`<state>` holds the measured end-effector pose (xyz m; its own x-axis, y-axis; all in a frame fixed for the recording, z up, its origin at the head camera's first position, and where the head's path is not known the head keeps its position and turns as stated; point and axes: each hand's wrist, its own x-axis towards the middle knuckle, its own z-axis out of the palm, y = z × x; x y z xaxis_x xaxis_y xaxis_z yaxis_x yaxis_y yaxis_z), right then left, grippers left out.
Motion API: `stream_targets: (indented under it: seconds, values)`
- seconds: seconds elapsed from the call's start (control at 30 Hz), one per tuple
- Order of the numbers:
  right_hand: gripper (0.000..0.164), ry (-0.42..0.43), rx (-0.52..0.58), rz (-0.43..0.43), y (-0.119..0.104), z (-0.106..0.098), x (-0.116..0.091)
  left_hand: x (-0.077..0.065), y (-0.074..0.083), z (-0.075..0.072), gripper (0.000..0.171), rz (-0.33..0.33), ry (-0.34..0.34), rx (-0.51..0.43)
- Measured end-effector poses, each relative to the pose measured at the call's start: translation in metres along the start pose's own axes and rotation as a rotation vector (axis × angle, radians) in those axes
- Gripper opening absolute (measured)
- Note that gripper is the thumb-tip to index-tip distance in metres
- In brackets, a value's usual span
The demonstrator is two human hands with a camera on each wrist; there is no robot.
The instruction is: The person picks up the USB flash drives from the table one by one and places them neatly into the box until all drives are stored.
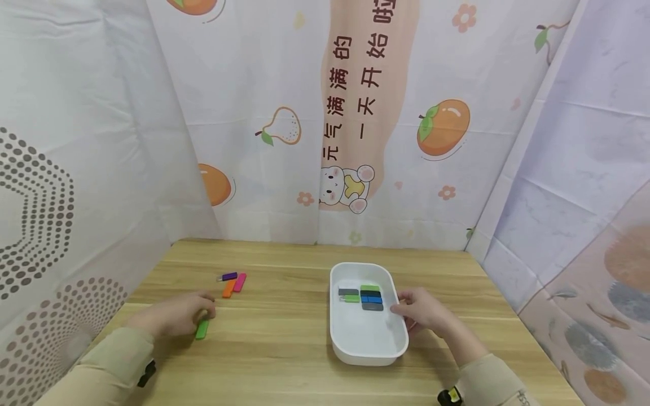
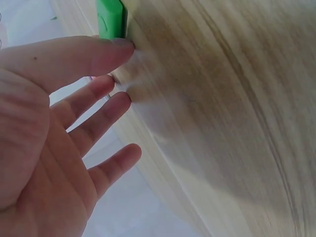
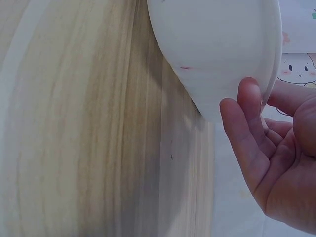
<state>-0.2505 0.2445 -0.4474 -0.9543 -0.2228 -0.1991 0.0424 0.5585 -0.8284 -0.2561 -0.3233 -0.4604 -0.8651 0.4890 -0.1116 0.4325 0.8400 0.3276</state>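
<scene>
At the left of the table, my left hand (image 1: 179,317) has its thumb and a mostly hidden index finger at one end of a green USB stick (image 1: 202,329). In the left wrist view, the thumb presses on the green stick (image 2: 110,19) while the other three fingers spread loosely below. My right hand (image 1: 420,309) grips the right rim of a white plastic box (image 1: 368,360), thumb over the rim and fingers against the outer wall. Inside the box lie several green, black, blue and grey USB sticks (image 1: 372,307), most lined up side by side.
Beyond my left hand lie a purple USB stick (image 1: 230,276) with its plug end showing, an orange stick (image 1: 229,288) and a pink stick (image 1: 240,282). Printed curtains (image 1: 244,220) hang behind the wooden table (image 1: 274,338) and along both sides.
</scene>
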Motion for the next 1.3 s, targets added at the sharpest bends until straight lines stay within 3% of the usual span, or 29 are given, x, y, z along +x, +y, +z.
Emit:
stream_targets:
  seconds: [0.43, 0.8, 1.3]
  values:
    - [0.041, 0.011, -0.006, 0.013, -0.0004, 0.001, 0.0002, -0.0005, -0.001, -0.0003, 0.035, -0.033, -0.006, -0.008]
    - [0.039, -0.011, 0.004, -0.009, 0.0004, -0.0001, 0.0001, -0.0046, -0.0069, -0.0012, 0.036, -0.021, 0.006, -0.003]
    - [0.041, -0.013, 0.009, -0.007, 0.0004, 0.0007, -0.0003, -0.0017, -0.0077, 0.0, 0.024, -0.018, 0.016, 0.017]
